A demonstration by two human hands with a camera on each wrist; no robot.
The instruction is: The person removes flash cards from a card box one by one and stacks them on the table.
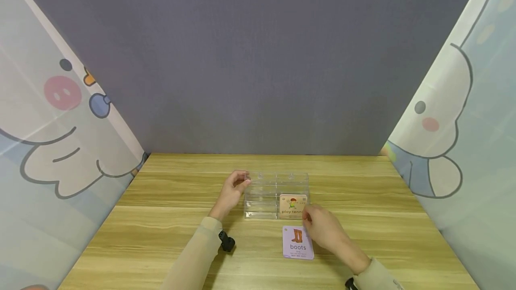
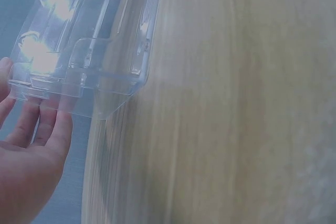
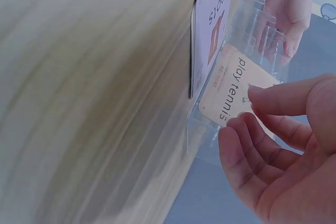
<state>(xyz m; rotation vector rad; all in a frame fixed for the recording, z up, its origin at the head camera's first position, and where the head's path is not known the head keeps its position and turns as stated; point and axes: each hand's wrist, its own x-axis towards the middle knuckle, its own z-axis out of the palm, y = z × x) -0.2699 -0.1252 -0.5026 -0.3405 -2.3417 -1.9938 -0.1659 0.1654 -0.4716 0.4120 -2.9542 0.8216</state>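
Table (image 1: 375, 200) spreads toward three o'clock. Our left hand (image 1: 231, 192) grips the rack (image 1: 260, 214) at ten; our right hand (image 1: 324, 228) pinches its tennis card (image 1: 292, 206).

The head camera looks forward and down from above the wooden table (image 1: 153, 236), at the longest range; the clear holder (image 1: 260, 203) lies between 5 and 6 o'clock. The left wrist camera views the holder close up, at 10 o'clock. The right wrist camera, also close and rolled sideways, shows it at 2 o'clock. Head and right wrist views share the "play tennis" card (image 1: 288, 207) and "boots" card (image 1: 297, 249).
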